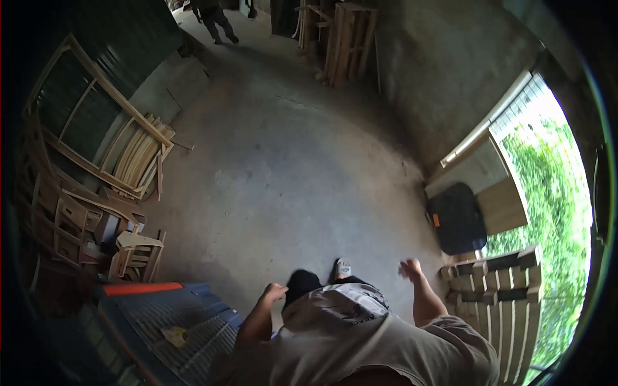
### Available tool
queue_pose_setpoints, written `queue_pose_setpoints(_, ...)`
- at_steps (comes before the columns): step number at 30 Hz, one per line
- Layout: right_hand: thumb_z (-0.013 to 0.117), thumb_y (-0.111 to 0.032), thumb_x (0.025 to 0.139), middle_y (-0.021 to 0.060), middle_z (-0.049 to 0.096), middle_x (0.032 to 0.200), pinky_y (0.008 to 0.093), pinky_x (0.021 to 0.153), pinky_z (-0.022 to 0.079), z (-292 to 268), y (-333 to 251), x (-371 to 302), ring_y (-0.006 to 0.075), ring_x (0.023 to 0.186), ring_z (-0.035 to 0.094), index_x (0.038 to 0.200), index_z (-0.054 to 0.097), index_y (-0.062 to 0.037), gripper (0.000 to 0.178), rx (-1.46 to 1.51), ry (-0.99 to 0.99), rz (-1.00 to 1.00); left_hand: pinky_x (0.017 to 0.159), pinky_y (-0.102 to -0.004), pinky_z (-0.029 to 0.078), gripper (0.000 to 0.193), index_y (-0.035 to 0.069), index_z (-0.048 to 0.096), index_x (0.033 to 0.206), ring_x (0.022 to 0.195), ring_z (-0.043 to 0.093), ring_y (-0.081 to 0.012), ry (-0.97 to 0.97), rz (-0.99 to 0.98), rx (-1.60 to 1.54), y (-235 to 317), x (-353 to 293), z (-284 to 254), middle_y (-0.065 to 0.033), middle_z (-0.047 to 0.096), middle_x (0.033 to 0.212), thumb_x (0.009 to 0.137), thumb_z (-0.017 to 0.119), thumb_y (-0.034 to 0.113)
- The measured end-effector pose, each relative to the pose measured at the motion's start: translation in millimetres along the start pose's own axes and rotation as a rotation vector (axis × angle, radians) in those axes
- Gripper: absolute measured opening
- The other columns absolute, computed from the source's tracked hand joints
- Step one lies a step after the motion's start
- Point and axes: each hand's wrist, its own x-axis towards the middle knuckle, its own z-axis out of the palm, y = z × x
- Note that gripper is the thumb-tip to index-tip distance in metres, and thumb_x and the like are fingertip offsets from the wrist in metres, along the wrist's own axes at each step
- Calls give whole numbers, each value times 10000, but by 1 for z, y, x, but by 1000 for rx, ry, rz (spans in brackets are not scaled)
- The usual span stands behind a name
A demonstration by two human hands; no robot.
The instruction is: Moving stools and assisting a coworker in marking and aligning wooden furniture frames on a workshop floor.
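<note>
hanging half-curled, left grip (pixel 275 293) flanks dark trousers (pixel 301 285).

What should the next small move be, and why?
Probably a short step forward along the concrete floor: neither the left hand nor the right hand visibly holds anything, and the gridded wooden frame stands ahead-left, apart from both.

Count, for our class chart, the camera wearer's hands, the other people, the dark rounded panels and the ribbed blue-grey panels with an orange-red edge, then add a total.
Wearer's hands: 2 (left hand, right hand)
Other person: 1
Dark rounded panel: 1
Ribbed blue-grey panel: 1
Total: 5
</note>
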Motion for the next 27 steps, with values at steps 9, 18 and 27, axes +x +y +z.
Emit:
queue_pose_setpoints(9,545,-194,834,95,658,779,279,502,479,-13,-465,265,165,622,636,940,609,13,241,417,-36,-472,461,-348,439,213,123,600,767,543,567,-163,207,222,-153,40,202,-188,-35,593,671,804,625,331)
queue_pose_setpoints(18,469,-280,891,53,663,917,339,482,475,35,-601,397,174,689,639,975,593,-79,251,80,-347,141,607,-397,467,403,28,609,671,627,612,-291,454,289,-225,361,446,-583,-148,623,653,800,582,409)
queue_pose_setpoints(27,511,-244,867,134,656,841,382,528,518,16,-842,625,263,677,660,993,546,15,291,-2,-277,321,477,-249,405,251,64,555,701,513,500,-96,639,386,-816,626,639,-898,-12,541,594,856,582,259)
